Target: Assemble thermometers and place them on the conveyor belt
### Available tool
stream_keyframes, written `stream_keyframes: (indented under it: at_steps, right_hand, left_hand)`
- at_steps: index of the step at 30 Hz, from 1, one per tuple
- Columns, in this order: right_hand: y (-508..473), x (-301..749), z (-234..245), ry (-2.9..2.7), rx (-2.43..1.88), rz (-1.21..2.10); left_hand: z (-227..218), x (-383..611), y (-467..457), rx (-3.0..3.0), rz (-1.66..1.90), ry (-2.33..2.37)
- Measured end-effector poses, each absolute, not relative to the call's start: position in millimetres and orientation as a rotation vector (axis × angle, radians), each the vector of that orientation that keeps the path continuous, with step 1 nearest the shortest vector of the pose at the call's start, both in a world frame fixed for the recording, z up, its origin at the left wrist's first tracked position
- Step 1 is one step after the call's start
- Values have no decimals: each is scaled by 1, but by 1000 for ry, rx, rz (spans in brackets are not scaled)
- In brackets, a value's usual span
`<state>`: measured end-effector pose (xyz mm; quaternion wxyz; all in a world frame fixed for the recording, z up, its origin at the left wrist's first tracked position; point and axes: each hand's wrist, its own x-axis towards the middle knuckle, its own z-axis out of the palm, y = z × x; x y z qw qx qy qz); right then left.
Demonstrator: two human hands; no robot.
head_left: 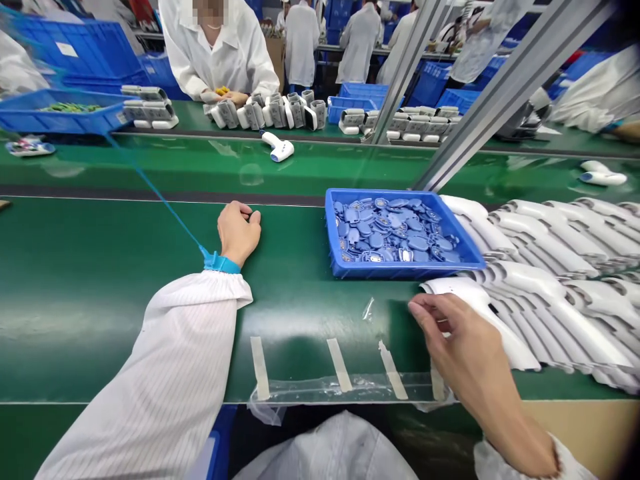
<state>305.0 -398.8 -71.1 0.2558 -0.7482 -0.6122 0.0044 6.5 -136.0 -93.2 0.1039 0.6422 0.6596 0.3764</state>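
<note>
My left hand (239, 233), with a blue wrist strap (221, 263) and a white sleeve, is closed near the far edge of the green worktop (125, 267). Its fingers curl away from view, hiding anything inside. My right hand (463, 337) is closed in a pinch, thumb and forefinger together, beside the nearest white plastic housing (500, 320). Whatever may be between those fingertips is too small to make out. Between and beyond my hands stands a blue tray (407, 269) of small blue oval plastic parts (395, 230). A clear plastic scrap (368, 309) lies left of my right hand.
Rows of white housings (560, 230) fill the right side. Tape strips (340, 365) fix a clear bag (320, 387) at the front edge. A slanting metal post (505, 100) rises behind the tray. White gun-shaped device (278, 147) lies on the conveyor; a co-worker (220, 53) sits opposite.
</note>
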Motion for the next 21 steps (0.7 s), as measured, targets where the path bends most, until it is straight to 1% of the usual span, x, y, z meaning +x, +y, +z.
stream_keyframes:
  at_steps: [3, 5, 6, 9, 10, 11, 12, 14, 16, 19, 20, 21]
  right_hand:
    - [-400, 309, -70, -1675, -2160, -27]
    - [-397, 304, -65, -1616, -2240, 38]
    - [-394, 299, -61, -1568, -2246, 164]
    - [-387, 279, -51, -1422, -2019, 798]
    - [-385, 273, -50, -1403, -1933, 899]
    - [-382, 268, -52, -1426, -1892, 882]
    - [-380, 264, -55, -1493, -1891, 770]
    - [-376, 260, -64, -1680, -1913, 425]
    - [-373, 261, -70, -1858, -1863, 204]
    - [-379, 269, -67, -1932, -1744, 172]
    - [-386, 271, -63, -1879, -1755, 236]
    - [-396, 273, -59, -1801, -1787, 368]
  left_hand:
    - [-93, 6, -137, 1906, 1104, 1942]
    - [-92, 7, -138, 1898, 1107, 1938]
    - [-92, 7, -138, 1895, 1109, 1936]
    - [-92, 7, -139, 1899, 1114, 1937]
    - [-93, 7, -139, 1901, 1118, 1936]
    - [-93, 7, -138, 1899, 1123, 1935]
    - [-93, 6, -138, 1895, 1129, 1932]
    - [-93, 6, -138, 1887, 1136, 1925]
    - [-93, 6, -138, 1890, 1141, 1920]
    - [-94, 6, -138, 1895, 1148, 1922]
    - [-94, 6, -137, 1898, 1151, 1919]
    - [-94, 6, -137, 1903, 1155, 1914]
